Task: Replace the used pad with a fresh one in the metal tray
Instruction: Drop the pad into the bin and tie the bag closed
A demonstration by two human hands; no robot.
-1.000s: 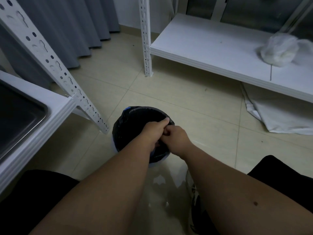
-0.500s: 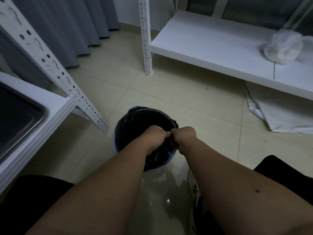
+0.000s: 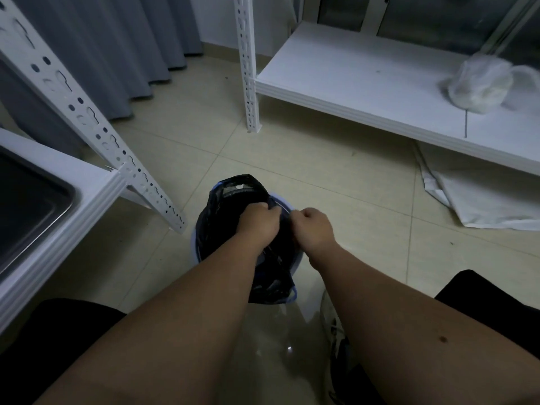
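1. The floor (image 3: pixel 336 176) was pale beige tile with visible grout lines, glossy enough near the bottom of the view to throw back a small spot of light.
2. A small bin (image 3: pixel 201 247) with a light bluish rim sat on those tiles, lined with a black bag (image 3: pixel 222 217) whose far edge stood up above the rim.
3. Both hands were over the bin. The left hand (image 3: pixel 257 222) and right hand (image 3: pixel 314 229) were curled into fists just beside each other, fingers pressed closed on the near edge of the black bag, pinching the plastic between them.
4. More of the bag hung bunched below the wrists, down past the bin's near rim.
5. The metal tray (image 3: pixel 32 203) was off at the left edge, resting on a white shelf (image 3: pixel 87 206), well apart from the bin. Its inside looked dark, and whether a pad lay in it couldn't be made out.
6. A white slotted upright (image 3: pixel 96 124) leaned across the left side, and another upright (image 3: pixel 248 68) stood at the corner of a second white shelf (image 3: pixel 365 83) on the right.
7. That shelf carried a crumpled clear plastic bag (image 3: pixel 479 86) with something white inside.
8. A white sheet (image 3: pixel 482 197) lay on the floor under it.
9. Grey curtains (image 3: pixel 111 45) hung along the back left.
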